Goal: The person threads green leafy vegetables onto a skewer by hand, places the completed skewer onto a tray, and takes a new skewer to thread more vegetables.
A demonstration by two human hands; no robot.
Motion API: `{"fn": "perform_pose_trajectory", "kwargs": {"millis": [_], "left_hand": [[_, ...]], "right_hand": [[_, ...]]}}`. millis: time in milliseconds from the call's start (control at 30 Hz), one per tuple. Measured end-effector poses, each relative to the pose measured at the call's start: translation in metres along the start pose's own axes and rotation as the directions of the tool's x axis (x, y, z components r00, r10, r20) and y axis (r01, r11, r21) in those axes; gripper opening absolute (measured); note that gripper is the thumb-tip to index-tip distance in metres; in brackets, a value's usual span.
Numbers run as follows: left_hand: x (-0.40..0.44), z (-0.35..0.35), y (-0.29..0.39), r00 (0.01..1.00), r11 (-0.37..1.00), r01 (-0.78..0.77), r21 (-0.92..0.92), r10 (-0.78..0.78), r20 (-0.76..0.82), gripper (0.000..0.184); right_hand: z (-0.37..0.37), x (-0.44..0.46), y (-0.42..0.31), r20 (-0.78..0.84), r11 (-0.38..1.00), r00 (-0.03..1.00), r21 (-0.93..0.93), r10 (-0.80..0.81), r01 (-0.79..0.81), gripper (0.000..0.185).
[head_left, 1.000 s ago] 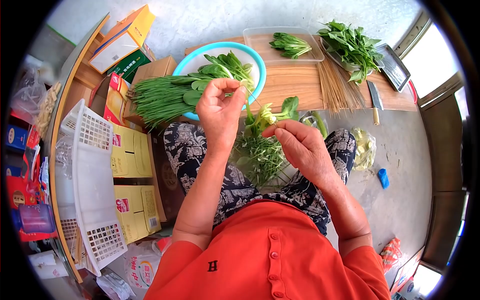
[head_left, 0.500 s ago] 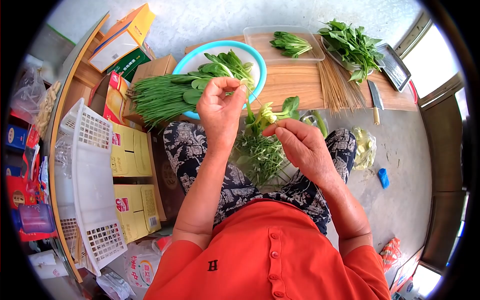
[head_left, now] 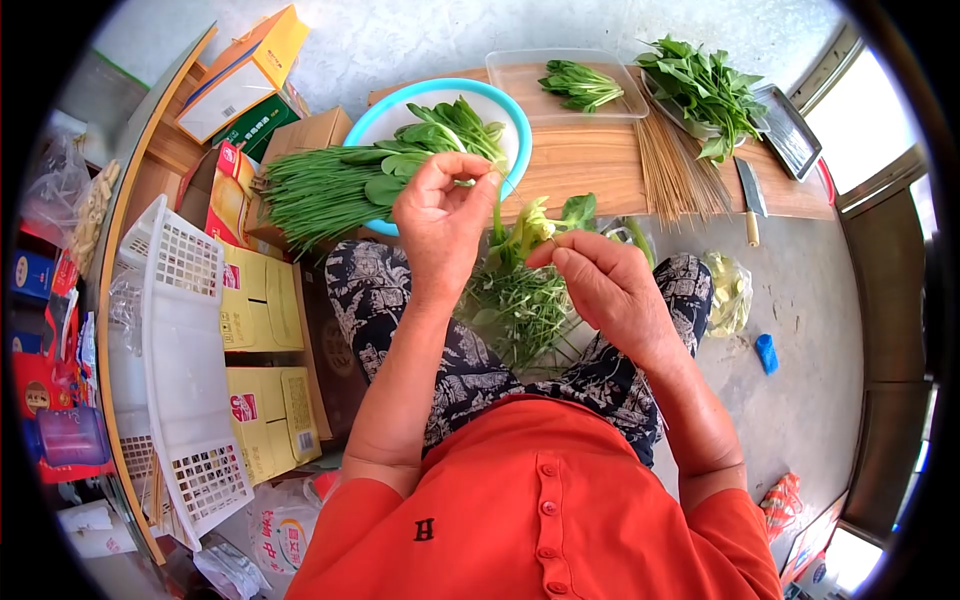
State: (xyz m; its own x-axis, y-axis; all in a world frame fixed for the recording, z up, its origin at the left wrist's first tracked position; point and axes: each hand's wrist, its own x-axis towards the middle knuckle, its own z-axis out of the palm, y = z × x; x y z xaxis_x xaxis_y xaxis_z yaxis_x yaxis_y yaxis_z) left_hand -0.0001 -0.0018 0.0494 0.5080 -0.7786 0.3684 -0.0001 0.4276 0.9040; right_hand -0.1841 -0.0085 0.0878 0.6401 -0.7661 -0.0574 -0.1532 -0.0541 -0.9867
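Observation:
A thin skewer runs between my two pinched hands, with a pale green leafy vegetable (head_left: 530, 232) close to its lower end. My left hand (head_left: 445, 220) holds the skewer's upper end between thumb and fingers, just in front of the blue-rimmed bowl (head_left: 523, 130). With thumb and forefinger together, my right hand (head_left: 600, 285) pinches at the skewer's other end, beside the pale stalks. The exact contact at these fingertips is too small to tell. Below the hands, between the knees, lies a loose heap of greens (head_left: 525, 315).
Long green stalks (head_left: 320, 195) lean over the bowl's left side. On the wooden table (head_left: 580, 165) are a clear tray (head_left: 520, 75) with greens, bare skewers (head_left: 675, 170), a leafy pile (head_left: 705, 90) and a knife (head_left: 750, 190). A white rack (head_left: 185, 350) stands at left.
The pale vegetable and the skewer between my hands have shifted slightly. Both hands keep their pinch and have barely moved.

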Motion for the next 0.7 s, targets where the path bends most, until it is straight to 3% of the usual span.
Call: {"fn": "perform_pose_trajectory", "kwargs": {"millis": [67,133,267,367,433,467,500,567,700], "left_hand": [[-0.002,0.001,0.001,1.0,1.0,-0.004,0.002,0.004,0.02,0.01],[-0.003,0.0,0.002,0.994,0.999,-0.05,0.004,0.05,0.1,0.012],[0.002,-0.007,0.007,0.969,0.994,-0.093,0.061,0.077,0.233,0.011],[0.014,-0.014,0.01,0.934,0.999,0.017,-0.044,0.0,0.356,0.02],[0.02,-0.012,0.014,0.838,0.946,0.229,-0.231,-0.071,0.542,0.037],[0.022,-0.012,0.009,0.798,0.942,0.231,-0.245,-0.04,0.601,0.05],[0.023,-0.012,0.008,0.803,0.941,0.229,-0.249,-0.038,0.595,0.05],[0.023,-0.01,0.006,0.696,0.872,0.415,-0.258,-0.122,0.707,0.051],[0.022,-0.01,-0.001,0.685,0.877,0.44,-0.195,-0.187,0.704,0.052]], "right_hand": [[-0.003,0.002,-0.003,0.014,0.999,1.0,0.043,0.012,-0.013,0.024],[-0.008,0.004,-0.006,0.089,0.977,0.995,0.199,0.054,-0.071,0.024],[-0.015,0.007,-0.011,0.112,0.973,0.992,0.213,0.065,-0.088,0.027],[-0.021,0.007,-0.011,0.151,0.941,0.986,0.316,0.074,-0.118,0.028],[-0.023,0.006,-0.012,0.161,0.937,0.984,0.328,0.069,-0.12,0.029],[-0.024,0.005,-0.012,0.189,0.919,0.98,0.372,0.065,-0.133,0.029],[-0.025,0.005,-0.012,0.215,0.898,0.975,0.415,0.061,-0.148,0.029],[-0.026,0.004,-0.013,0.219,0.898,0.974,0.412,0.064,-0.152,0.029],[-0.028,0.0,-0.013,0.214,0.896,0.974,0.417,0.068,-0.154,0.029]]}}
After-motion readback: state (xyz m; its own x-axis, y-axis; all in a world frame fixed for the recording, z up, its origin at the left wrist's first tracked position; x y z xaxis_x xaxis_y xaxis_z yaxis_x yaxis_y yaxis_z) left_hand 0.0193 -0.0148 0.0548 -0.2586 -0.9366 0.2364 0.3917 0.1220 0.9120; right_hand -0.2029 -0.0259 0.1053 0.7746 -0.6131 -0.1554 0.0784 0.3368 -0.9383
